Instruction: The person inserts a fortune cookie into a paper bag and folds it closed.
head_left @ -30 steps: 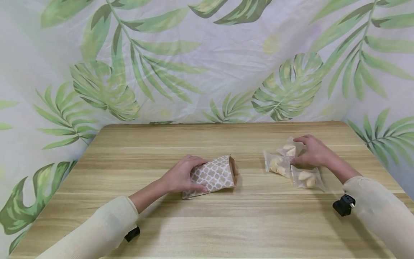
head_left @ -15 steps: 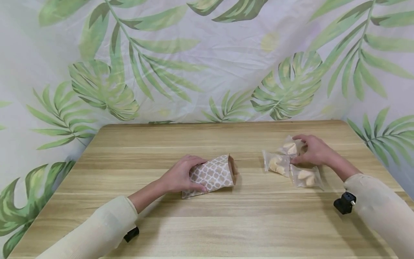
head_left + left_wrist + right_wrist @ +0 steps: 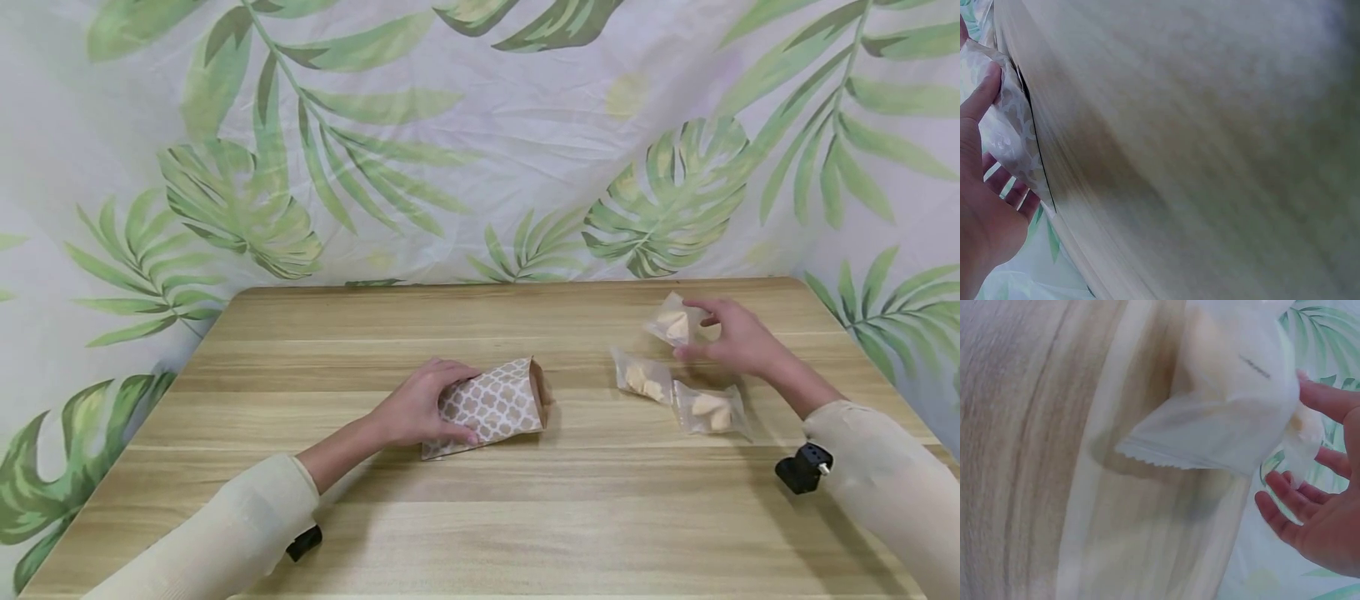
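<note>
A paper bag with a tan and white quatrefoil pattern lies on its side, its mouth facing right. My left hand grips the bag's closed end, thumb in front and fingers over the back. In the left wrist view the thumb presses on the bag. At the right, a clear-wrapped fortune cookie is pinched by my right hand. Two more wrapped fortune cookies lie nearer: one cookie to the left, another cookie in front of the hand.
All of it is on a wood-grain table. A leaf-printed cloth hangs behind the table and at its sides. A black wrist camera sits under the right sleeve, and another camera under the left.
My right hand has moved slightly up and away, taking the far wrapped cookie apart from the other two. The left cookie packet has shifted and tilted a little. My left hand and the bag stay put.
</note>
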`<action>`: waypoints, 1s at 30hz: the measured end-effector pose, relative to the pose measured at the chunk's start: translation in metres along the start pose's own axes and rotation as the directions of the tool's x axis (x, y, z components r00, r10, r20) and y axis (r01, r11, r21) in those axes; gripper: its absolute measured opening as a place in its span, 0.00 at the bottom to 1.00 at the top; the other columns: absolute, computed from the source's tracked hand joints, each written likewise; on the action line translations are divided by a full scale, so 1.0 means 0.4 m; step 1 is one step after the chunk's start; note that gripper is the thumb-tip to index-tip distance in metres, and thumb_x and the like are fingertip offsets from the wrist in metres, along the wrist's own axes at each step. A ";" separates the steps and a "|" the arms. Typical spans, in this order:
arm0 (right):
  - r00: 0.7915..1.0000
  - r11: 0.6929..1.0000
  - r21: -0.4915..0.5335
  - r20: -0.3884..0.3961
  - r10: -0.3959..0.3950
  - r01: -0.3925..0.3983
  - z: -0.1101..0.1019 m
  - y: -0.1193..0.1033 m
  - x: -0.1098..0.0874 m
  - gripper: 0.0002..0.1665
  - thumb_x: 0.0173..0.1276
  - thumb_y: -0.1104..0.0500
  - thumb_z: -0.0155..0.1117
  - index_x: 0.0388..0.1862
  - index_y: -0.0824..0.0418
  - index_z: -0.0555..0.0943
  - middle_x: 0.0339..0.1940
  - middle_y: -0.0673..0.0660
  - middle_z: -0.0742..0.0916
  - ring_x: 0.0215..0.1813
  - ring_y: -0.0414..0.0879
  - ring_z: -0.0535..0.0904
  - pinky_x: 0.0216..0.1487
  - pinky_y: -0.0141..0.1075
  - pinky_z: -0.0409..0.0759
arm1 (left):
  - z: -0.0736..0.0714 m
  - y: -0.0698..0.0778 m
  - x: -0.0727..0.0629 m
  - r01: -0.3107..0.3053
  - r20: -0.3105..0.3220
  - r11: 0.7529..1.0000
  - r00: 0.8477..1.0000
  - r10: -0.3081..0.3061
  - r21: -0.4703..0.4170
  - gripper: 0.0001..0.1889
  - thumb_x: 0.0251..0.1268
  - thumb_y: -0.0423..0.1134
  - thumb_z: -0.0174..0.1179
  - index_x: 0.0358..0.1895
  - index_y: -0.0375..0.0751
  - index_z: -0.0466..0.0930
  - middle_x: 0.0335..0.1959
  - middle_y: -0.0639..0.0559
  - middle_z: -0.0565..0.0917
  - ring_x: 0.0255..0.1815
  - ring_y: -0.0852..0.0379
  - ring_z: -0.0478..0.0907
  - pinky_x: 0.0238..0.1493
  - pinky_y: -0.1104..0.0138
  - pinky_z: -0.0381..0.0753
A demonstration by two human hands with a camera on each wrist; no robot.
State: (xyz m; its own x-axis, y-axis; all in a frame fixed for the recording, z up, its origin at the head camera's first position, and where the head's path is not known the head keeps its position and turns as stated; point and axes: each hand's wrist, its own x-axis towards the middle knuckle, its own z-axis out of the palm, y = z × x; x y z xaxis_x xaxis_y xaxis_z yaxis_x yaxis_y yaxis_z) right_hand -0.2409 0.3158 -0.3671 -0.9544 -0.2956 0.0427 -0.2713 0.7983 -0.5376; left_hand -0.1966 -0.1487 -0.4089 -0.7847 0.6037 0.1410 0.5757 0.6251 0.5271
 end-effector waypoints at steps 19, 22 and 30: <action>0.990 0.989 0.073 -0.071 -0.120 0.125 0.004 -0.089 0.000 0.43 0.62 0.61 0.80 0.72 0.72 0.70 0.65 0.72 0.78 0.60 0.66 0.77 0.49 0.52 0.83 | -0.010 0.013 0.001 0.015 0.022 1.000 1.000 -0.014 -0.027 0.49 0.43 0.52 0.85 0.70 0.35 0.75 0.67 0.41 0.79 0.68 0.43 0.73 0.70 0.47 0.73; 0.986 0.985 0.092 -0.089 -0.139 0.147 0.009 -0.099 -0.001 0.43 0.59 0.63 0.81 0.70 0.72 0.72 0.63 0.70 0.79 0.59 0.64 0.77 0.48 0.46 0.83 | -0.009 0.012 0.001 0.013 0.022 1.000 1.000 -0.013 -0.025 0.49 0.43 0.52 0.85 0.70 0.35 0.75 0.67 0.41 0.79 0.68 0.43 0.73 0.70 0.47 0.73; 0.971 0.965 0.130 -0.109 -0.213 0.226 0.023 -0.123 -0.002 0.42 0.54 0.66 0.84 0.67 0.72 0.74 0.62 0.69 0.80 0.57 0.62 0.78 0.45 0.39 0.84 | -0.007 0.009 0.002 0.005 0.016 1.000 1.000 -0.005 -0.026 0.49 0.42 0.52 0.85 0.70 0.35 0.75 0.67 0.41 0.79 0.67 0.43 0.73 0.70 0.47 0.73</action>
State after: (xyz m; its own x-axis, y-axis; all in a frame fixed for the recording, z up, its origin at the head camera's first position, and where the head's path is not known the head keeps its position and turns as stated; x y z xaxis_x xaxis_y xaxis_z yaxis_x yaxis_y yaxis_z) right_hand -0.2256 0.2718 -0.3484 -0.8826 -0.3994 0.2480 -0.4615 0.6354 -0.6191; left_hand -0.1957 -0.1474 -0.4047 -0.7836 0.6086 0.1247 0.5654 0.6154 0.5492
